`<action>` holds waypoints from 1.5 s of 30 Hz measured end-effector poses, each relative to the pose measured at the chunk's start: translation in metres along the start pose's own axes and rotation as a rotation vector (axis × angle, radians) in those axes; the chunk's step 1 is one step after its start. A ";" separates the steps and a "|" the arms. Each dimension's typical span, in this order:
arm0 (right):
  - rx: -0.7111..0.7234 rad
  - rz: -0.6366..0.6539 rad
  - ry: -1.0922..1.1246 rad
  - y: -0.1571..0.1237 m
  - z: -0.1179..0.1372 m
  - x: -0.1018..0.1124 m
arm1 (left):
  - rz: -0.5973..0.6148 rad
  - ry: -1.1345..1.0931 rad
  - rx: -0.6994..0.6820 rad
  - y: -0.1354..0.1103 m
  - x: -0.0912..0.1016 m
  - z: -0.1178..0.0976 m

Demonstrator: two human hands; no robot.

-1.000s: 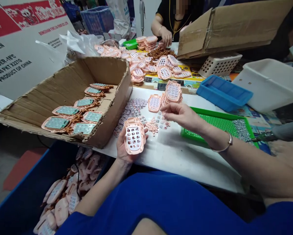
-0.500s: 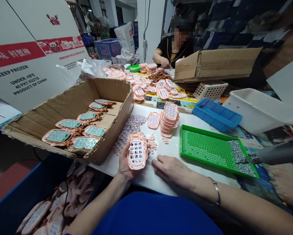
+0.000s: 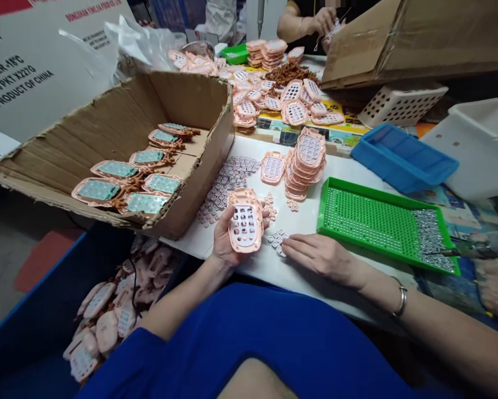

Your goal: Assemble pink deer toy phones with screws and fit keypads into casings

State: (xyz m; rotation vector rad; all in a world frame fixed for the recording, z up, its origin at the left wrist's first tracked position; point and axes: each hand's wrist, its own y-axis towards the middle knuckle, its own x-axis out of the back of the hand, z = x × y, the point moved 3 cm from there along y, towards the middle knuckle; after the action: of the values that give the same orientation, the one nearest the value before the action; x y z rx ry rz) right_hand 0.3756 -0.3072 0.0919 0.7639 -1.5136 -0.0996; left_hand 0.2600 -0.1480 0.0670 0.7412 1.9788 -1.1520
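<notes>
My left hand (image 3: 224, 246) grips a pink toy-phone shell (image 3: 245, 224) with empty key holes, held face up over the white table's (image 3: 269, 266) near edge. My right hand (image 3: 319, 256) lies palm down on the table with its fingers stretched out, fingertips touching a small white keypad piece (image 3: 276, 240). A stack of pink shells (image 3: 307, 163) and one single shell (image 3: 272, 167) lie just beyond. Loose keypad pieces (image 3: 226, 183) are spread beside the cardboard box.
A cardboard box (image 3: 107, 133) with finished shells stands at the left. A green perforated tray (image 3: 377, 221), a blue tray (image 3: 402, 158) and a white bin (image 3: 481, 144) are at the right. A blue crate (image 3: 41, 332) of shells sits below. Another person's hands (image 3: 319, 19) work at the far end.
My right hand came down from above the table and now rests flat, its fingertips on a white keypad piece. The left hand still holds the shell. The camera view tilted up, then down.
</notes>
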 end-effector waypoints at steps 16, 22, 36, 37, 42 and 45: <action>-0.106 -0.161 -0.110 0.066 0.007 -0.012 | -0.112 -0.139 0.037 -0.007 -0.013 0.021; -0.016 -0.184 -0.017 0.070 0.008 -0.015 | -0.106 -0.183 0.135 -0.009 -0.012 0.020; -0.082 0.085 0.124 0.059 0.022 -0.037 | -0.084 -0.106 0.096 -0.006 -0.002 0.014; -0.081 0.108 0.133 0.059 0.021 -0.038 | -0.095 -0.105 0.076 -0.005 -0.001 0.013; -0.215 -0.039 0.154 0.056 -0.009 -0.021 | -0.052 -0.075 0.014 -0.003 -0.001 0.008; -0.503 0.067 0.078 0.051 -0.043 -0.019 | -0.025 -0.030 -0.078 -0.003 0.002 -0.001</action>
State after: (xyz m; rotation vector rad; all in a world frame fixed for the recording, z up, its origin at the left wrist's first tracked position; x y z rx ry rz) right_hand 0.3922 -0.2413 0.1066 0.3101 -1.3591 -0.3801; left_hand 0.2562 -0.1487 0.0675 0.6579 2.0012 -1.0880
